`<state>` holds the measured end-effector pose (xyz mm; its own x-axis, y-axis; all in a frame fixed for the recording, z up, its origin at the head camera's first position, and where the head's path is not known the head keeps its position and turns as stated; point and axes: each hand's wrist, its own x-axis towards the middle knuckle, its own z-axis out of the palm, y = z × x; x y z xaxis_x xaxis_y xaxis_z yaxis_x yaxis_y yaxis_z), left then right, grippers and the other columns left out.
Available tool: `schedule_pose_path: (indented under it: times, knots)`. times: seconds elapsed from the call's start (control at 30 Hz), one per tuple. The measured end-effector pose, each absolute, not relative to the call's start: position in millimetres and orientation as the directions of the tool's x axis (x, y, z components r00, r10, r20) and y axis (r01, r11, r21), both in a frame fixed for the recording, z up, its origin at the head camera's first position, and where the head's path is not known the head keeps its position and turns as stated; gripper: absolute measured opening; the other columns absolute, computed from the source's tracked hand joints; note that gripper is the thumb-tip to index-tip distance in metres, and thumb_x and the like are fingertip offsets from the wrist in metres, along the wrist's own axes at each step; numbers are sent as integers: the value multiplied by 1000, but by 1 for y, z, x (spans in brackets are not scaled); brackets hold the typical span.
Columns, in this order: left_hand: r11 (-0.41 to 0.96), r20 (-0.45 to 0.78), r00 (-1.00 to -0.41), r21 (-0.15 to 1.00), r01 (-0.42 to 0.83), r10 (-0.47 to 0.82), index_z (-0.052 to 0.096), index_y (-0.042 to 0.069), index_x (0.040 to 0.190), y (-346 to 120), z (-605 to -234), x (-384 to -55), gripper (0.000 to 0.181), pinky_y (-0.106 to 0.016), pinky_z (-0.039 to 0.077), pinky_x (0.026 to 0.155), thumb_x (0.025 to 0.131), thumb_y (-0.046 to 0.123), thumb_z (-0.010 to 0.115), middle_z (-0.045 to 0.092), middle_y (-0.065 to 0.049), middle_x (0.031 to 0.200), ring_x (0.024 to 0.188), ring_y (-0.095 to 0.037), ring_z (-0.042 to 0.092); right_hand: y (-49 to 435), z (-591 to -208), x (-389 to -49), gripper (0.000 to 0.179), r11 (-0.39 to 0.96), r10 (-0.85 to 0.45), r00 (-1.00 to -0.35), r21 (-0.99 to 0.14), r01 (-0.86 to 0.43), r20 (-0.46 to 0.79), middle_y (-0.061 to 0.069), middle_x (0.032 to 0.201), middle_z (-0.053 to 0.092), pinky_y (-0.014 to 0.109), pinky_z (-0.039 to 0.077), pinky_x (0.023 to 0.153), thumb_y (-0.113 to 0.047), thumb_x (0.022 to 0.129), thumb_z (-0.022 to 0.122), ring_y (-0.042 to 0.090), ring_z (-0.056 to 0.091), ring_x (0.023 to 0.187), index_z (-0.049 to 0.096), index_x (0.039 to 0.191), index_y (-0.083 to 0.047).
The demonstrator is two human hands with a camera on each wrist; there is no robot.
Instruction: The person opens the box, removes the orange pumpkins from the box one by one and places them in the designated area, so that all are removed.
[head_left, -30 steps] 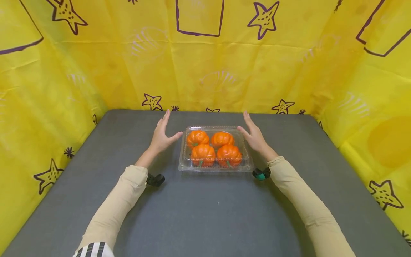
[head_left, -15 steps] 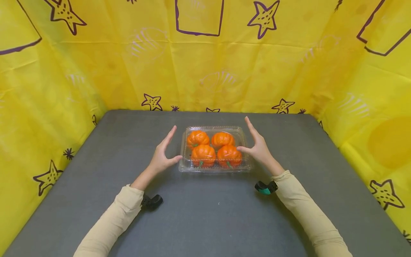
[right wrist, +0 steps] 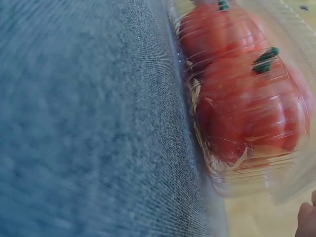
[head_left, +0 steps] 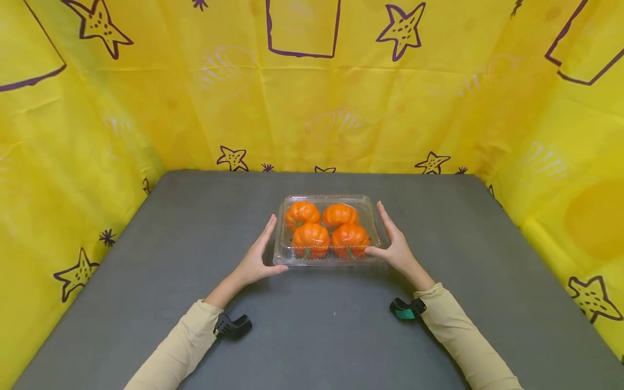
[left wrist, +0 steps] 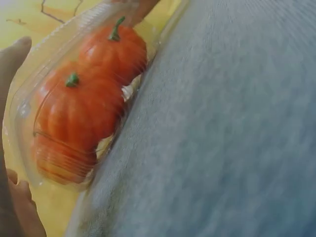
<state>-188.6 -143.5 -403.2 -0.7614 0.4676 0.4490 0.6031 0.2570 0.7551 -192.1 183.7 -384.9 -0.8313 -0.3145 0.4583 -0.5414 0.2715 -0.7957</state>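
A clear plastic clamshell box rests, lid down, on the grey table in the head view. Inside it sit several small orange pumpkins with green stems. My left hand is at the box's left side, fingers extended along it and thumb by the front left corner. At the opposite side is my right hand, its fingers straight and its thumb overlapping the front right corner. Up close, the left wrist view shows fingers beside the box wall, while fingers just enter the right wrist view.
The grey table extends around the box. Yellow cloth with dark starfish drawings closes off its back and both sides. Black devices are worn at both wrists.
Both hands have drawn back toward me along the box's sides. The left hand has also come inward to the box, and its thumb has reached the front corner. The box stays about where it was.
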Motion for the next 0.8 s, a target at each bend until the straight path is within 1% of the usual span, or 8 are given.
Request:
schedule_pose_path:
  times: [0.1, 0.23, 0.3, 0.37, 0.5, 0.6, 0.73, 0.8]
  knots:
    - [239, 432, -772, 779, 580, 466, 9, -11, 137, -142, -407, -185, 104, -59, 9, 98, 71, 33, 75, 1, -25, 144, 131, -38, 4, 185, -387, -190, 93, 228, -342, -796, -778, -585, 499, 29, 142, 6, 43, 9, 104, -4, 69, 75, 41, 4, 129, 12, 136, 13]
    - [176, 443, -764, 801, 573, 469, 8, -13, 137, -141, -413, -183, 104, -57, 15, 97, 71, 29, 77, -2, -29, 143, 129, -41, 7, 188, -392, -188, 96, 178, -382, -733, -734, -656, 562, 34, 139, 4, 25, 10, 104, -33, 77, 70, 48, 2, 126, 11, 132, 19]
    - [142, 454, -762, 810, 569, 463, 7, -14, 136, -141, -416, -183, 102, -55, 18, 96, 71, 23, 77, -4, -30, 142, 127, -44, 11, 190, -395, -188, 98, 158, -385, -713, -720, -676, 585, 37, 138, 3, 21, 10, 103, -42, 79, 65, 50, 2, 125, 11, 131, 20]
    - [116, 456, -766, 821, 558, 454, 6, -16, 135, -141, -418, -183, 100, -52, 19, 97, 69, 10, 77, -4, -31, 141, 127, -45, 12, 193, -399, -187, 100, 153, -384, -705, -712, -685, 596, 39, 136, 3, 21, 11, 103, -43, 77, 66, 50, 2, 125, 11, 130, 21]
    - [150, 423, -792, 835, 530, 441, 8, -15, 136, -140, -418, -181, 97, -38, 19, 101, 65, -8, 74, 5, -30, 142, 127, -42, 15, 197, -406, -185, 99, 183, -391, -712, -709, -681, 583, 38, 137, 5, 21, 11, 103, -36, 74, 72, 49, 4, 125, 14, 131, 20]
    - [209, 404, -817, 831, 516, 411, 14, -14, 136, -137, -416, -180, 92, -29, 23, 100, 66, -9, 73, 16, -29, 140, 125, -38, 23, 197, -410, -185, 92, 202, -392, -719, -708, -677, 575, 37, 138, 7, 22, 12, 103, -17, 72, 76, 48, 6, 126, 16, 132, 18]
    - [248, 413, -833, 820, 516, 370, 19, -14, 135, -133, -416, -179, 84, -31, 26, 98, 70, -6, 72, 22, -28, 138, 123, -37, 29, 195, -412, -185, 85, 214, -390, -721, -705, -676, 573, 38, 136, 10, 21, 14, 103, 10, 65, 73, 48, 10, 125, 20, 131, 19]
    - [248, 425, -833, 816, 522, 355, 21, -15, 134, -132, -416, -178, 82, -32, 27, 98, 70, -6, 71, 24, -29, 138, 123, -37, 30, 194, -414, -185, 85, 207, -394, -718, -706, -678, 574, 39, 135, 12, 20, 16, 102, 17, 61, 71, 48, 11, 125, 21, 130, 20]
